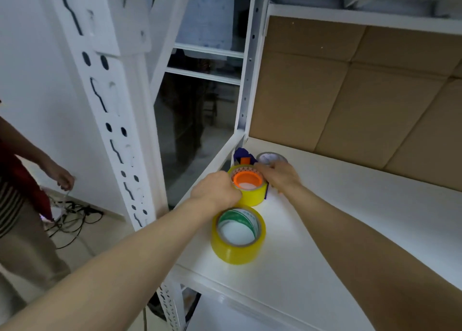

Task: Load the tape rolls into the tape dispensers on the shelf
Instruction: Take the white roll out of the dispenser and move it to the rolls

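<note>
A yellow tape roll point(250, 189) is sitting around the orange hub point(248, 180) of a blue tape dispenser point(243, 156), at the far left corner of the white shelf point(350, 218). The left hand point(216, 190) is closing its fingers on the near left side of this roll, gripping its rim. The right hand point(280, 177) is resting against the roll's far right side, fingers curled over the dispenser; whether it is gripping or merely steadying cannot be told. A second yellow roll point(237, 235) is lying flat on the shelf just near of the first, close to the left edge and apart from both hands. A grey-cored roll point(271, 158) is lying flat just beyond the right hand, partly hidden by it. Brown cardboard panels point(350, 93) are lining the back of the shelf. To the far left, beyond the white perforated upright point(117, 136), another person's hand point(63, 178) is hanging over tangled black cables point(75, 213) on the floor.
</note>
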